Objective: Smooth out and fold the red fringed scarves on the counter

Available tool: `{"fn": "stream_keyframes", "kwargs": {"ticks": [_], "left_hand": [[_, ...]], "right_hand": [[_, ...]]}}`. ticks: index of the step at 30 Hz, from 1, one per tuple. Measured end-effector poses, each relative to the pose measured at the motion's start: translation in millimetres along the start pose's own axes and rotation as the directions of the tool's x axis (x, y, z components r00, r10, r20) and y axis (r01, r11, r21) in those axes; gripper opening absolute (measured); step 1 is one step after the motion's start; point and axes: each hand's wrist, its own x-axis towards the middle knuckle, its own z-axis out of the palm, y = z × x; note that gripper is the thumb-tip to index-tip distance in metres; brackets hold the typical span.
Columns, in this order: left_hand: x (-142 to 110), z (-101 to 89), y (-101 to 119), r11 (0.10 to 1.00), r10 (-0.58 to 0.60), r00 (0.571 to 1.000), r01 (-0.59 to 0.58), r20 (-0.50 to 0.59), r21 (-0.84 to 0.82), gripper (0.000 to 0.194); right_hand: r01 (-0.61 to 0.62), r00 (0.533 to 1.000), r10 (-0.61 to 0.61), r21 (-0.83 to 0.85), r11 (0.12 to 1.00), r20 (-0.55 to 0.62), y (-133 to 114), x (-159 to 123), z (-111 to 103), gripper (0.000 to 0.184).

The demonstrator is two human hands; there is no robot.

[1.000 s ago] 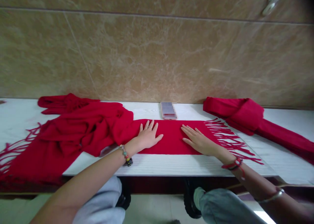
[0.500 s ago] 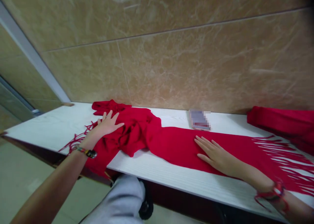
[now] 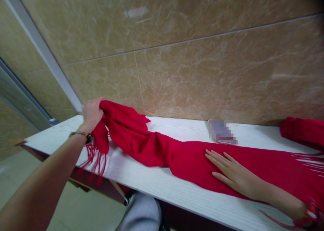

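Note:
A long red scarf [image 3: 192,160] with fringed ends stretches along a narrow white table [image 3: 162,182]. My left hand [image 3: 92,113] is closed around the scarf near its left end and lifts that part off the tabletop. Tassels hang down beneath this hand, over the table's front edge. Between my hands the cloth is bunched and creased. My right hand [image 3: 234,173] lies flat on the smooth right part, fingers stretched out. The fringe at the right end spreads over the white surface.
Behind the scarf lies a phone [image 3: 222,132], its screen blurred out. A folded red cloth [image 3: 302,131] rests at the back right. A tiled wall [image 3: 182,79] rises along the rear edge. A knee in grey trousers [image 3: 141,212] shows below the front edge.
My left hand has gone from spread on the crumpled scarf to gripping it, pulling it left and up. The bunched cloth is drawn out longer. My right hand stays flat on the scarf.

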Motion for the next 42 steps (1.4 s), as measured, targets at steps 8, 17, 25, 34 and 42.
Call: {"fn": "stream_keyframes", "kwargs": {"ticks": [8,17,25,34,42], "left_hand": [[9,36.0,21,0.986,0.16,0.975,-0.152,0.156,-0.06,0.045],[-44,30.5,175,0.386,0.922,0.299,-0.767,0.248,-0.513,0.056],[-105,13.8,183,0.3,0.94,0.34,-0.8,0.02,-0.519,0.027],[-124,2.7,207,0.302,0.953,0.248,-0.846,0.176,-0.44,0.018],[-117,-0.9,208,0.485,0.873,0.422,-0.688,0.246,-0.54,0.038]], "right_hand": [[-0.064,0.998,0.064,-0.001,0.998,0.009,-3,0,-4,0.058],[-0.051,0.999,0.051,-0.003,0.999,-0.008,-5,-1,-8,0.057],[-0.013,0.991,0.016,0.019,1.0,-0.131,-5,-1,-10,0.049],[0.267,0.952,-0.236,0.15,0.952,-0.196,-35,-17,-26,0.034],[0.279,0.938,-0.251,0.091,0.956,-0.238,-38,-18,-21,0.03]]}}
